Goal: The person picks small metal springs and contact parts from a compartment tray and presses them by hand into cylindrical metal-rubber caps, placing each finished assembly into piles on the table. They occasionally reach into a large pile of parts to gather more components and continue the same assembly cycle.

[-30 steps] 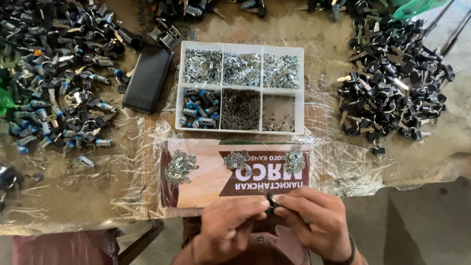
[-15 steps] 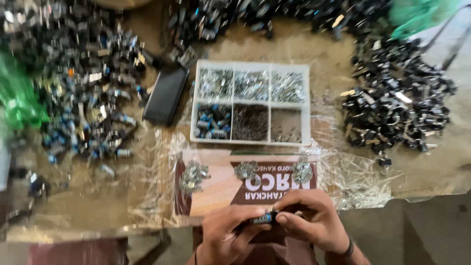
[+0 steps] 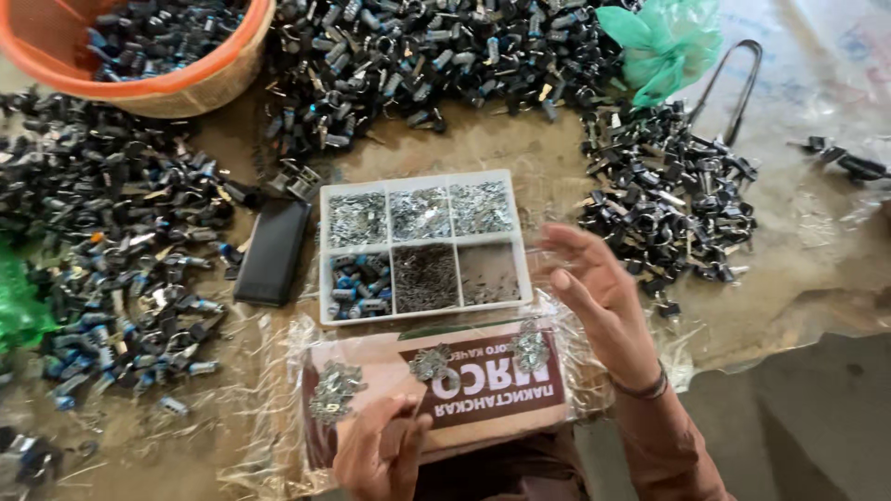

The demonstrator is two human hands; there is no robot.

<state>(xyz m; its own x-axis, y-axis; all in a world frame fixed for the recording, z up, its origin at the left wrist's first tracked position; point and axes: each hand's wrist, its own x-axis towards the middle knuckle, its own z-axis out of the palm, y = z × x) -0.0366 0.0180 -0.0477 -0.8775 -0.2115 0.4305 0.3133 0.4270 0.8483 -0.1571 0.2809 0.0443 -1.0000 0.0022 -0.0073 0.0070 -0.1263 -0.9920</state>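
Right hand (image 3: 599, 306): raised at 3 o'clock of the compartment box, fingers spread wide, palm inward, nothing visibly held; thin band at the wrist.
Left hand (image 3: 380, 450): low at 6 o'clock, fingers curled narrow onto the near edge of the printed card; any small part pinched there cannot be told.
Printed card (image 3: 380, 376): brown and pink, lying flat under clear plastic wrap, directly at 6 o'clock of the box; bears three small heaps of metal clips (image 3: 336, 390), at 9, 12 and 2 o'clock on its face.
Compartment box (image 3: 422, 246): white, six cells; upper three with bright metal pieces, lower left with blue-tipped parts, lower middle and right with fine dark pins.
Dark flat case (image 3: 271, 252): just beside the box, at 9 o'clock.
Black and blue parts (image 3: 121, 250): dense spread at 9 to 10 o'clock.
Black parts pile (image 3: 668, 199): at 2 o'clock, well apart from the left spread.
Orange basket (image 3: 176, 79): at 11 o'clock, partly filled.
Green bag (image 3: 664, 42): at 1 o'clock.
Step in hand, judged: between pieces, right hand reaching toward box or right pile.
Next move, judged: a fine pinch on one small piece, left hand steadying.
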